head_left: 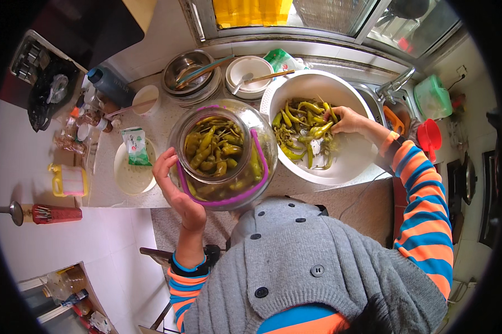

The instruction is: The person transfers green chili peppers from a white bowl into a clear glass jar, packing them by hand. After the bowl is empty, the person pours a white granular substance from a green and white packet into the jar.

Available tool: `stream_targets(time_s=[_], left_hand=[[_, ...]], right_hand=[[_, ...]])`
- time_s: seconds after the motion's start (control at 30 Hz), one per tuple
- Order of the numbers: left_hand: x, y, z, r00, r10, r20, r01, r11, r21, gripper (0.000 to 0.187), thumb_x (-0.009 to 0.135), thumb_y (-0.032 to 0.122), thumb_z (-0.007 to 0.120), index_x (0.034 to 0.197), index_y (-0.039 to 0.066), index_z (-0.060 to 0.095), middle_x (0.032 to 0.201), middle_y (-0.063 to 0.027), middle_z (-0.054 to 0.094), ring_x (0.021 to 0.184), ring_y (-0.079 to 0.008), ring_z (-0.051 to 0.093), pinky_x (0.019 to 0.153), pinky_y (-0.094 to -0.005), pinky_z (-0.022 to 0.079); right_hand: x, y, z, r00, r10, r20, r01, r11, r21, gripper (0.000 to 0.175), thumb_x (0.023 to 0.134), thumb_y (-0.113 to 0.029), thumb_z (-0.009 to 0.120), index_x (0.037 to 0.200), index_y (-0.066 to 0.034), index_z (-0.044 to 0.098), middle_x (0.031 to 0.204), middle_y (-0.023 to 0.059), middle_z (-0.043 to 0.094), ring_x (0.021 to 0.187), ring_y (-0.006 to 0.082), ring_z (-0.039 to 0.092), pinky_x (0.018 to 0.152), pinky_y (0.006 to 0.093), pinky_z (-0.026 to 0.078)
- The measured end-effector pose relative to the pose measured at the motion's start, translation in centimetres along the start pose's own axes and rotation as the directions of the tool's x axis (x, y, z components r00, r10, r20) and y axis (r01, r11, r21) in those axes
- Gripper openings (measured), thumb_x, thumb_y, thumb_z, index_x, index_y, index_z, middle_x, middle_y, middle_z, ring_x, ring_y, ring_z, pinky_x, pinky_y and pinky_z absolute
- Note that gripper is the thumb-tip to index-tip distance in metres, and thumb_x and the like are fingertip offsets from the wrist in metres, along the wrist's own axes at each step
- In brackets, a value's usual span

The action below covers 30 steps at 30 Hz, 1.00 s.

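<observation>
A wide-mouthed glass jar (pixel 228 198) with a purple handle stands at the counter's front edge, close to my body. Green chili peppers (pixel 217 148) in dark liquid fill it to near the neck. My left hand (pixel 180 190) holds the jar's left side, palm and fingers against the glass and handle. A white plastic basin (pixel 351 158) is to the jar's right. Inside it, more green peppers (pixel 303 119), shrivelled with stems on, lie in a heap toward the left. My right hand (pixel 347 120) reaches into the basin, its fingers closed around peppers at the heap's right side; the fingertips are partly hidden.
Behind the jar stand metal bowls (pixel 188 69) on stacked plates and white bowls (pixel 249 71) with chopsticks and a spoon. On the left is a pale dish (pixel 130 179) with a seasoning packet (pixel 136 144). A sink faucet (pixel 395 83) and red ladle (pixel 430 135) are right.
</observation>
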State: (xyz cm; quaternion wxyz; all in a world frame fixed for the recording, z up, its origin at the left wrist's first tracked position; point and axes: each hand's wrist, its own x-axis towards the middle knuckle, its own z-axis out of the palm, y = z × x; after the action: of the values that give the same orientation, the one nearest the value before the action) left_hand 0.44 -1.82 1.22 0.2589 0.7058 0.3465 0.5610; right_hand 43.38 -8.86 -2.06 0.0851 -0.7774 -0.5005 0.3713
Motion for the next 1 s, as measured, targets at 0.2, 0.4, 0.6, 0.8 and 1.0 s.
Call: stream_targets(time_s=[0.2, 0.4, 0.6, 0.8, 1.0], left_hand=[[0.0, -0.3, 0.1, 1.000, 0.006, -0.016, -0.007, 1.000, -0.027, 0.076, 0.094, 0.064, 0.021, 0.118, -0.003, 0.048, 0.125, -0.0230, 0.047, 0.118, -0.0339, 0.045, 0.104, -0.0455, 0.031], [0.0, -0.4, 0.2, 1.000, 0.012, -0.024, -0.013, 0.999, -0.039, 0.076, 0.094, 0.064, 0.021, 0.118, -0.003, 0.048, 0.124, -0.0232, 0.048, 0.117, -0.0338, 0.046, 0.103, -0.0450, 0.031], [0.1, -0.1, 0.0, 0.999, 0.031, -0.016, -0.031, 1.000, -0.001, 0.075, 0.095, 0.063, 0.021, 0.118, -0.003, 0.049, 0.123, -0.0224, 0.048, 0.116, -0.0331, 0.046, 0.103, -0.0445, 0.032], [0.2, -0.1, 0.0, 0.999, 0.034, -0.022, -0.034, 0.999, 0.011, 0.075, 0.095, 0.064, 0.020, 0.117, -0.001, 0.050, 0.123, -0.0214, 0.049, 0.116, -0.0325, 0.047, 0.102, -0.0441, 0.033], [0.2, -0.2, 0.1, 0.998, 0.051, -0.027, -0.051, 0.999, 0.003, 0.074, 0.096, 0.063, 0.021, 0.117, -0.001, 0.050, 0.123, -0.0215, 0.049, 0.115, -0.0326, 0.047, 0.102, -0.0444, 0.033]], right_hand=[[-1.9, -0.2, -2.1, 0.997, -0.053, -0.060, 0.046, 0.993, -0.108, 0.038, 0.062, -0.012, 0.075, 0.099, -0.0136, 0.067, 0.094, 0.0072, 0.068, 0.087, 0.0206, 0.064, 0.081, 0.0312, 0.050], [-3.8, -1.0, -3.7, 0.990, -0.116, -0.077, 0.101, 0.979, -0.176, 0.037, 0.063, -0.008, 0.072, 0.099, -0.0126, 0.067, 0.091, 0.0078, 0.067, 0.087, 0.0214, 0.064, 0.084, 0.0314, 0.049], [-4.6, -1.3, -4.9, 0.962, -0.242, -0.126, 0.156, 0.866, -0.475, 0.035, 0.062, -0.010, 0.071, 0.097, -0.0128, 0.067, 0.091, 0.0110, 0.066, 0.088, 0.0271, 0.064, 0.083, 0.0356, 0.050], [-4.7, -1.7, -6.0, 0.980, -0.196, -0.016, 0.180, 0.925, -0.333, 0.049, 0.061, -0.008, 0.070, 0.109, -0.0189, 0.068, 0.104, 0.0099, 0.068, 0.094, 0.0240, 0.066, 0.087, 0.0333, 0.051], [-4.9, -2.5, -6.6, 0.988, -0.107, 0.112, 0.105, 0.994, 0.023, 0.064, 0.064, 0.006, 0.059, 0.123, -0.0160, 0.063, 0.116, 0.0044, 0.065, 0.106, 0.0143, 0.058, 0.098, 0.0277, 0.043]])
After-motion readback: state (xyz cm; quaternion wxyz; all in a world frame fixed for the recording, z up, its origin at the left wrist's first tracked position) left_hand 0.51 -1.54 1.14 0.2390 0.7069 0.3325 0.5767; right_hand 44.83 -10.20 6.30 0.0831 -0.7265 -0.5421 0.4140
